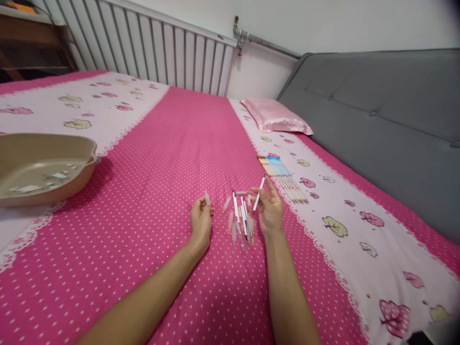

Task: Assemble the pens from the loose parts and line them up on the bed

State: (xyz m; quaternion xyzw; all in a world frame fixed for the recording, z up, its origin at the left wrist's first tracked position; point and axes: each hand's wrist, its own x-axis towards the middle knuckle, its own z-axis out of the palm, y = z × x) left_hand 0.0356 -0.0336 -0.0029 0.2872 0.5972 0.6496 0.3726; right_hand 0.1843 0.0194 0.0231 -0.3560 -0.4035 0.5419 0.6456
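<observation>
My left hand (201, 221) rests on the pink dotted bedsheet (161, 191) and pinches a small translucent pen cap (207, 197) between its fingertips. My right hand (270, 210) holds a thin white pen (259, 186) tilted upward, its dark tip pointing away. Between the two hands lies a loose pile of white pens and clear caps (240, 215) on the sheet. A neat row of assembled pens with blue and orange caps (282, 176) lies just beyond my right hand.
A beige plastic basin (43, 167) with scraps of paper inside sits at the left. A pink satin pillow (275, 116) lies at the head of the bed. A grey padded headboard (377, 124) runs along the right; a white radiator (151, 48) stands behind.
</observation>
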